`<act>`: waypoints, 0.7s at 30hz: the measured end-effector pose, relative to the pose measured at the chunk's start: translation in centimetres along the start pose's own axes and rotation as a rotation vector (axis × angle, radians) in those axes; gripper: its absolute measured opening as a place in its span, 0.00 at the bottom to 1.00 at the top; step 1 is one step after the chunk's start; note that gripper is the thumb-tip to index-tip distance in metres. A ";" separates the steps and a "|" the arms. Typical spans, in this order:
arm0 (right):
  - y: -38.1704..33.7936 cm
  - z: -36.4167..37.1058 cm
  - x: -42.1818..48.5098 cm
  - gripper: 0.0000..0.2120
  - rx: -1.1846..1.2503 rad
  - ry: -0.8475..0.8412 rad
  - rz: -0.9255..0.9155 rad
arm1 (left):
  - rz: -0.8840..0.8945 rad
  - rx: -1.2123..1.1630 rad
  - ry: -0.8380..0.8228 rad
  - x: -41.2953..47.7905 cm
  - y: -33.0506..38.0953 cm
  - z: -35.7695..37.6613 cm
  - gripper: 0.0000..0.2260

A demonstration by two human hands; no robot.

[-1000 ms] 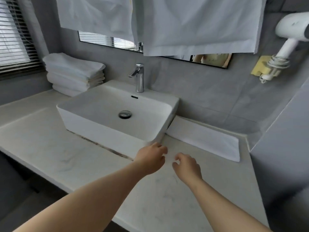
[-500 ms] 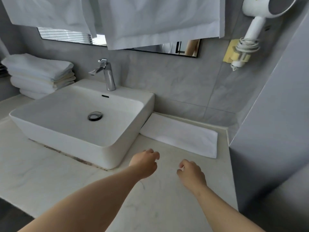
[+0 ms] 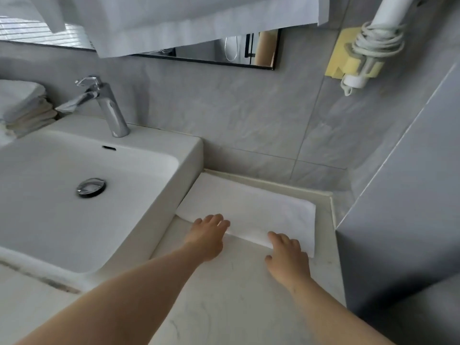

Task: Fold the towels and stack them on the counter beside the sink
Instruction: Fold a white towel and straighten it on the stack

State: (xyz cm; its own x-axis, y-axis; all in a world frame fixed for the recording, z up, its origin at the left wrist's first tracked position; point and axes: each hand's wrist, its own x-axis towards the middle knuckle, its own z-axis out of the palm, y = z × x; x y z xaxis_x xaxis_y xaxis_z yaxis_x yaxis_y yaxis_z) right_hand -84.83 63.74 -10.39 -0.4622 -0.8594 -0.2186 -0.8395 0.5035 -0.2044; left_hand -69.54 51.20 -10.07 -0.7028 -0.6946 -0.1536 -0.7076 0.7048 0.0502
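A white towel (image 3: 251,210) lies folded flat on the pale marble counter (image 3: 236,295), between the sink and the right wall. My left hand (image 3: 209,235) rests on its near edge, fingers spread on the cloth. My right hand (image 3: 286,255) touches the near right corner, fingertips at the edge; whether it grips the cloth I cannot tell. A stack of folded white towels (image 3: 22,105) sits at the far left behind the sink. More white towels (image 3: 199,18) hang above the mirror.
The white square sink (image 3: 149,220) with a chrome tap (image 3: 107,105) fills the left. A grey wall panel (image 3: 403,220) closes in the right side. A white hair dryer (image 3: 368,46) with coiled cord hangs on the back wall.
Both hands have reached forward from the bare counter onto the near edge of the folded towel. The view has shifted right and closer to the towel.
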 end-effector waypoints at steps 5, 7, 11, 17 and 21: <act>0.0 0.1 1.0 0.21 -0.040 0.023 0.023 | -0.019 0.091 -0.035 1.4 -0.1 0.5 0.19; -0.1 0.3 1.1 0.21 -0.073 0.042 0.029 | 0.000 0.150 -0.041 1.4 0.2 0.2 0.18; -0.2 0.2 0.7 0.18 -0.062 0.052 0.042 | 0.018 0.148 -0.028 0.6 0.6 0.6 0.17; -0.4 0.1 -1.3 0.06 0.064 0.012 0.130 | -0.032 -0.035 0.001 -1.5 -0.3 1.2 0.16; -0.6 0.6 -3.5 0.04 0.059 0.011 0.163 | -0.123 -0.158 -0.007 -3.8 -0.2 1.6 0.17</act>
State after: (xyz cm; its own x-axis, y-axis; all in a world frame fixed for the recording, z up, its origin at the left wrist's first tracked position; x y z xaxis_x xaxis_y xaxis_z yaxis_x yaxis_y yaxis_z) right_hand -82.52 66.45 -10.06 -0.5939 -0.7669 -0.2432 -0.7353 0.6401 -0.2228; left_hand -66.56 53.93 -11.03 -0.6098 -0.7731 -0.1747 -0.7915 0.5827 0.1843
